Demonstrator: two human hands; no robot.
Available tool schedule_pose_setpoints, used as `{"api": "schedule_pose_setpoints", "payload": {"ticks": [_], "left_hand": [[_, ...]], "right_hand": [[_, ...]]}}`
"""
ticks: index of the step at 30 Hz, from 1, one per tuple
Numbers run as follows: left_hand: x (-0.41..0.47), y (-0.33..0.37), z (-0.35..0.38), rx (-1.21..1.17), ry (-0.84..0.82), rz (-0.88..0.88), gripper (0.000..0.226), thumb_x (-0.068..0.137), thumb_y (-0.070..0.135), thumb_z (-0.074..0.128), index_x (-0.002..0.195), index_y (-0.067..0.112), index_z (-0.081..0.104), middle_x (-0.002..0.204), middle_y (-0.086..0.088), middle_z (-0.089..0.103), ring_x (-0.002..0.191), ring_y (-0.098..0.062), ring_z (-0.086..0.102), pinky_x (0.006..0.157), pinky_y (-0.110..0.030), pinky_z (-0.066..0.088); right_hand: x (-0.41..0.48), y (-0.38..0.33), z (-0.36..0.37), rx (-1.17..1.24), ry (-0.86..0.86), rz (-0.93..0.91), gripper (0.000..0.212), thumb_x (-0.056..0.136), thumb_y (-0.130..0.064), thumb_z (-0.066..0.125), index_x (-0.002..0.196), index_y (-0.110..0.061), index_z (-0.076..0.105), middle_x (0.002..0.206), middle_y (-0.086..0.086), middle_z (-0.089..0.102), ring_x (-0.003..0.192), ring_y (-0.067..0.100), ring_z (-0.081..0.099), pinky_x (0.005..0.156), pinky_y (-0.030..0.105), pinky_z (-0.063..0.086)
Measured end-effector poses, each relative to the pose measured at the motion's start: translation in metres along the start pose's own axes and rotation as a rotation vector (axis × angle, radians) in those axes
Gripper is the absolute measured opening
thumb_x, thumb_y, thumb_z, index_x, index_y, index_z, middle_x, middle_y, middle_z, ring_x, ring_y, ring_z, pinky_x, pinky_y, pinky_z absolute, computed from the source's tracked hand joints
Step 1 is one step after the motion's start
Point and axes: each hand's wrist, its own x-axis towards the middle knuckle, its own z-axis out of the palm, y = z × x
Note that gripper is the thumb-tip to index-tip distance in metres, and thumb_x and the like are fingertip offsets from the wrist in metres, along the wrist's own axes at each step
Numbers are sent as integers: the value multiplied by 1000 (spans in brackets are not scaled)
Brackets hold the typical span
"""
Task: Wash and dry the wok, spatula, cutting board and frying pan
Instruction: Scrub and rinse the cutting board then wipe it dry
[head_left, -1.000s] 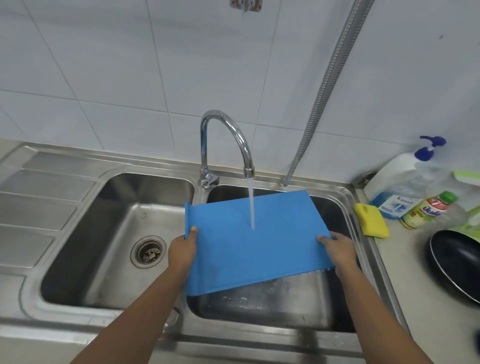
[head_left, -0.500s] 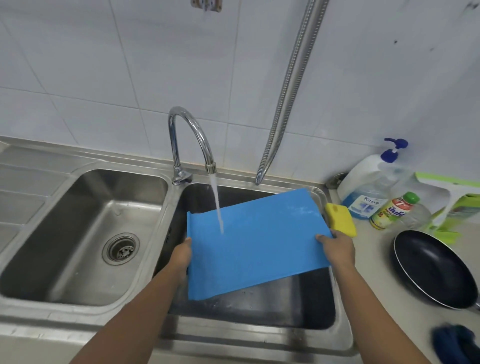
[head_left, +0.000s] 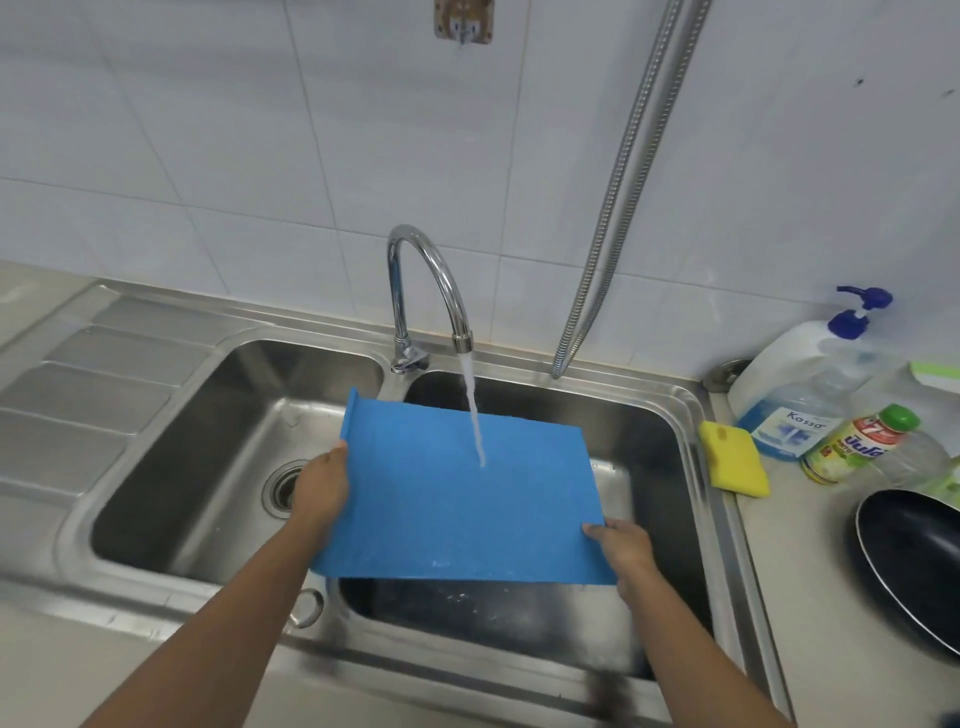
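A: What changes in this last second?

B: The cutting board (head_left: 457, 499) turns a little under the tap (head_left: 431, 280). The right hand (head_left: 621, 543) now grips the near right corner, not the middle of the right edge as before. The left hand (head_left: 319, 488) still grips the left edge. So both hands are clamped on the board, well apart. The water (head_left: 474, 410) now falls near the middle of the board, not on its left part.

A: Where is the board exactly?

B: It is held in the air over the right basin (head_left: 649, 431) and tilted. Its far left corner reaches over the wall between the two basins.

A: What does this mean for the task?

B: I think the rinsing of the board is in progress, and turning it brings the water to more of the surface. The drying is not yet done.

A: How many things do you count?

B: One board and one frying pan (head_left: 914, 566) on the desk (head_left: 810, 597) at the right. Also one yellow sponge (head_left: 735, 460), two bottles, two basins, one tap and one metal hose (head_left: 623, 192). I see no wok and no spatula in view
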Motion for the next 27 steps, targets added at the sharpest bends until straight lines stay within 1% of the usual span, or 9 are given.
{"api": "schedule_pose_setpoints", "payload": {"ticks": [3,7,10,13,17,19,22,24,27], "left_hand": [[10,-9,-10,-29,4,-19,49,106,39,29,113,3,62,104,-10,53,95,-25,47,82,-34,33],[13,-12,-6,-58,1,-57,44,105,38,29,99,4,58,102,-13,55,92,-27,48,81,-35,34],[16,-14,8,-139,-53,-90,49,104,42,30,97,4,60,104,-16,61,92,-31,55,83,-40,41],[16,-13,25,-183,-82,-53,52,103,43,32,102,1,63,108,-18,64,98,-34,58,88,-45,44],[15,-5,38,-145,-94,7,55,105,39,27,113,-3,62,104,-14,54,102,-32,53,86,-37,37],[19,-7,36,-128,-96,29,54,106,39,26,105,-1,62,103,-15,56,96,-29,52,84,-36,37],[27,-15,23,-93,-70,46,54,105,39,25,94,0,61,100,-19,61,89,-31,54,77,-37,38],[34,-22,11,-72,-41,37,55,105,39,25,91,1,61,95,-20,61,86,-32,54,75,-37,38],[44,-37,-10,-45,-4,0,57,105,38,25,91,-3,62,95,-20,61,88,-34,54,77,-38,36]], "right_hand": [[-7,-4,8,-21,-20,13,9,85,-5,65,86,-12,69,88,5,68,86,28,64,80,38,51],[-13,-24,0,-11,53,-29,8,86,-3,62,81,-7,67,83,7,63,80,26,58,70,33,45],[-15,-39,-15,8,141,-73,7,86,-4,63,88,-4,69,93,13,66,81,25,58,68,32,44],[-19,-53,-32,3,204,-112,12,89,-6,61,97,-8,69,100,10,62,87,25,55,70,32,40],[-23,-55,-44,-72,250,-110,23,92,-15,59,113,-9,65,109,9,56,97,26,51,78,35,37],[-25,-51,-39,-87,247,-121,20,91,-14,60,109,-8,65,108,10,59,95,26,53,77,35,38],[-32,-46,-21,-108,214,-133,5,93,-11,57,91,-9,62,91,5,59,87,25,53,77,35,39],[-33,-40,-4,-147,187,-143,10,92,-10,58,83,-8,62,83,4,60,83,26,55,76,36,42],[-32,-31,27,-253,145,-162,13,88,-13,57,79,-10,66,94,12,69,83,28,63,76,39,49]]}}
